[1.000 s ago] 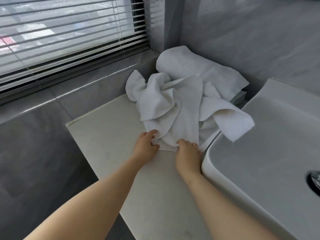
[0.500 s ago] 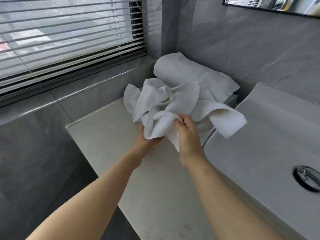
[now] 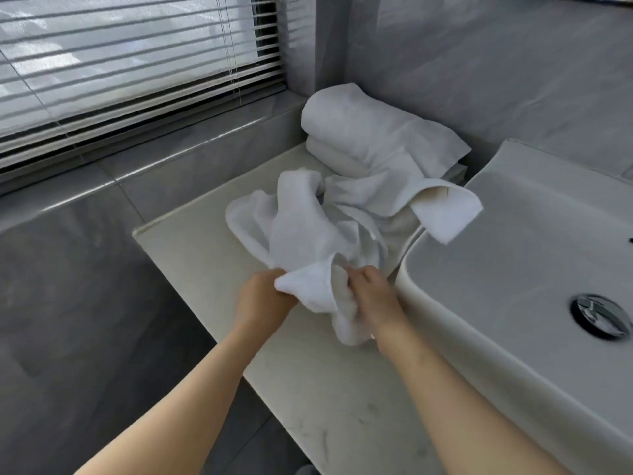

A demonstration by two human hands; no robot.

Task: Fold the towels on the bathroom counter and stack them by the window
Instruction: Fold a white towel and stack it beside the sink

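A crumpled white towel (image 3: 301,228) lies bunched on the pale stone counter (image 3: 191,255). My left hand (image 3: 263,298) grips its near edge from the left, and my right hand (image 3: 373,296) grips the same bunched end from the right, with cloth hanging between them. A second loose white towel (image 3: 445,207) lies behind it, one corner draped over the basin's rim. Further back, in the corner beside the window, sits a folded white towel (image 3: 373,132).
A white basin (image 3: 513,255) with a chrome drain (image 3: 599,315) fills the right side. A window with slatted blinds (image 3: 120,63) and its grey sill (image 3: 154,159) run along the left. Grey tiled walls close the corner. The counter's left edge drops to the floor.
Both hands have gathered the towel's near end and drawn it toward me off the heap. The second towel now lies apart, and the folded towel behind shows more.
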